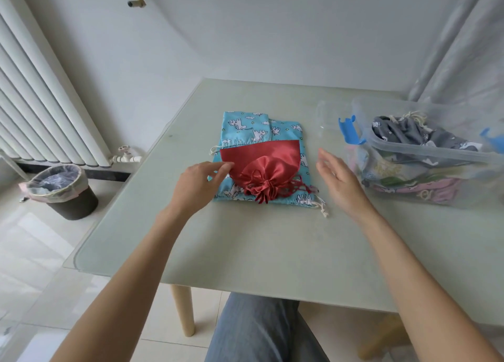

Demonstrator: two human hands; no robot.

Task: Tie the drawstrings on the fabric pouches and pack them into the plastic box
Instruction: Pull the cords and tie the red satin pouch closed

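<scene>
Left hand [197, 184] touches glossy red satin pouch [261, 170], fingers relaxed; right hand [339, 181] spread.

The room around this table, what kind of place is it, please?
Probably a room in a home: a white radiator lines the wall, a lined waste bin stands on the tiled floor, and a sheer curtain hangs at the right.

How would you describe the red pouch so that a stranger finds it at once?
Look at the middle of the pale table, where blue cat-print pouches lie flat. On top of them sits the red satin pouch, beside the left hand. It alone is plain, shiny red, with its mouth gathered shut.
</scene>
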